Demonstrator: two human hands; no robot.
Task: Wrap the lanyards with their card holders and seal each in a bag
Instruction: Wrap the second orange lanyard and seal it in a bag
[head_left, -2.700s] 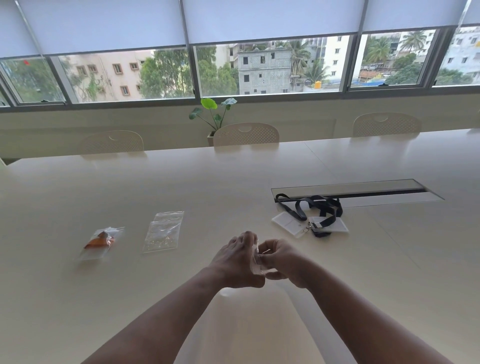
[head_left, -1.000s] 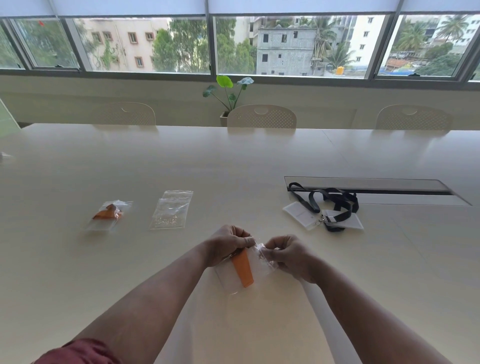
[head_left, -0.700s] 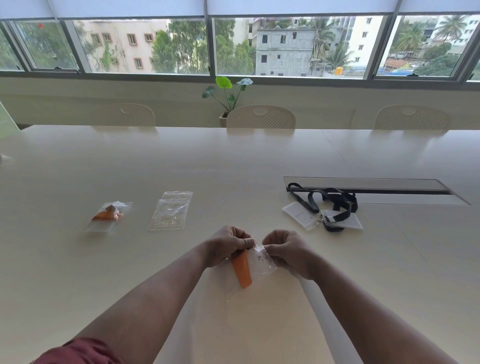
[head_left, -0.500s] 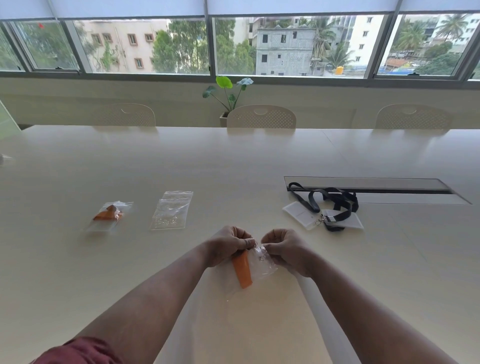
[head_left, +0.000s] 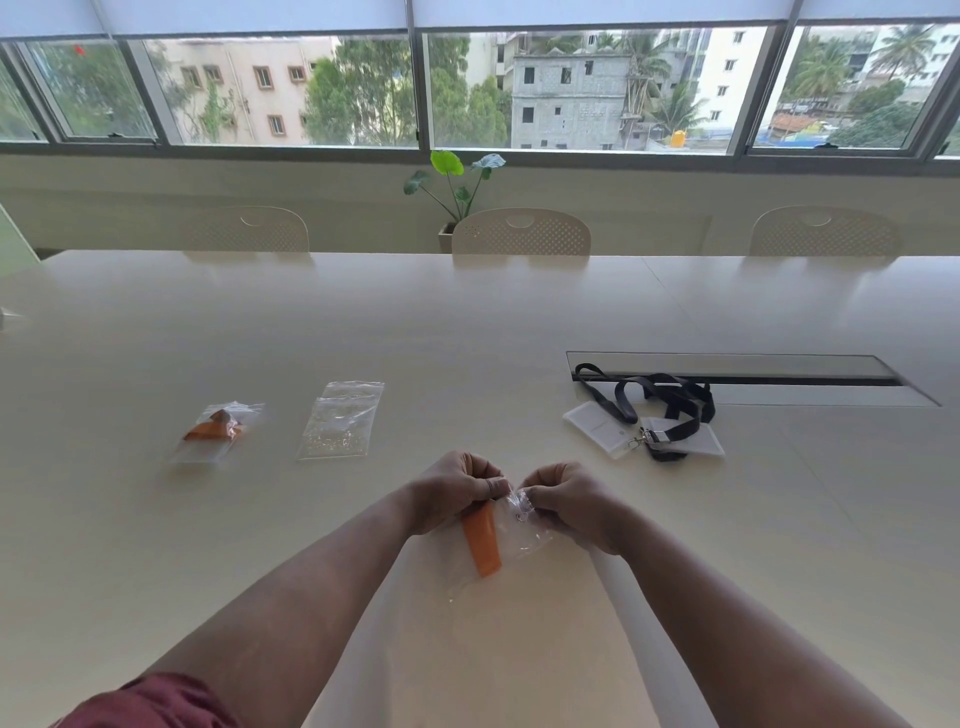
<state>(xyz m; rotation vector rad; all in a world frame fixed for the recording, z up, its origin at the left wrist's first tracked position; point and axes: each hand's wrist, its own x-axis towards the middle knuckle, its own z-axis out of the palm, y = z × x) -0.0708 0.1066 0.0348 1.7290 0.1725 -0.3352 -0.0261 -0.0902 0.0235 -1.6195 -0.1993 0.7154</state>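
Note:
A clear zip bag (head_left: 511, 545) with an orange lanyard (head_left: 483, 540) inside hangs just above the table in front of me. My left hand (head_left: 457, 486) and my right hand (head_left: 566, 499) both pinch its top edge, knuckles close together. To the left lies another clear bag holding an orange lanyard (head_left: 215, 431). Beside it lies an empty-looking clear bag (head_left: 340, 421). At the right, black lanyards (head_left: 670, 400) lie loose over white card holders (head_left: 597, 428).
The long cream table (head_left: 467, 322) has a recessed cable slot (head_left: 737, 371) behind the black lanyards. Three cream chairs (head_left: 519, 234) stand at the far edge, with a potted plant (head_left: 457, 192) below the windows.
The view dropped from the first frame, and the bag with the orange lanyard came into sight below my hands. Over the last second my hands moved closer together along the bag's top edge.

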